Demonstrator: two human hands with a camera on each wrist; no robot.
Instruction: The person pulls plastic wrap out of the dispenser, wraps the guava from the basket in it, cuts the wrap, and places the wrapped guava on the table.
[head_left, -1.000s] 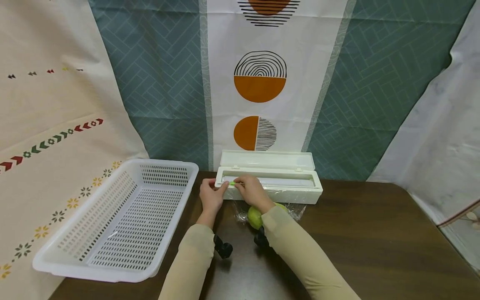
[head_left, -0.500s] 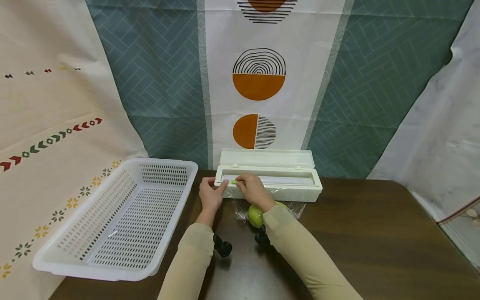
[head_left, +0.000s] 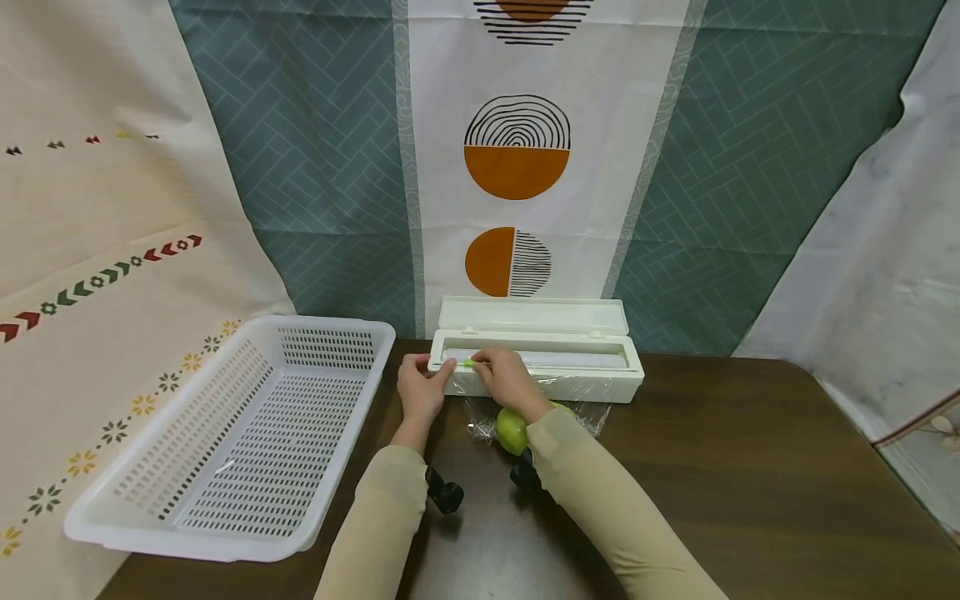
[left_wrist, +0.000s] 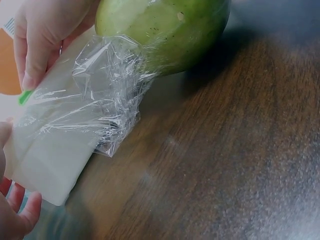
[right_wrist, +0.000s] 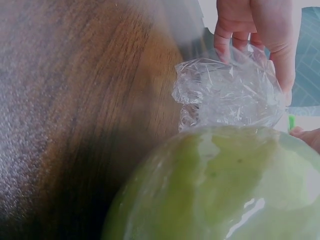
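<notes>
A white cling film dispenser box [head_left: 540, 387] lies on the table with its lid raised and a film roll inside. My left hand [head_left: 422, 392] grips its left end, thumb on the front rim. Near that thumb, my right hand [head_left: 510, 385] pinches a small green slide cutter [head_left: 468, 362] on the same rim. Clear cling film [left_wrist: 112, 95] hangs over the box front, bunched at its lower edge. It runs to a green fruit [right_wrist: 215, 190], mango-like and covered in film, which lies before the box. In the head view my right wrist partly covers the fruit.
A white perforated plastic basket [head_left: 273, 450] stands left of the box, a small pale strip inside it. A patterned curtain [head_left: 517, 167] hangs right behind the box. The dark wooden table [head_left: 735, 467] extends to the right.
My right hand and the green slide cutter have shifted slightly right along the rim. My left hand keeps its grip on the box. The head view has tilted a little.
</notes>
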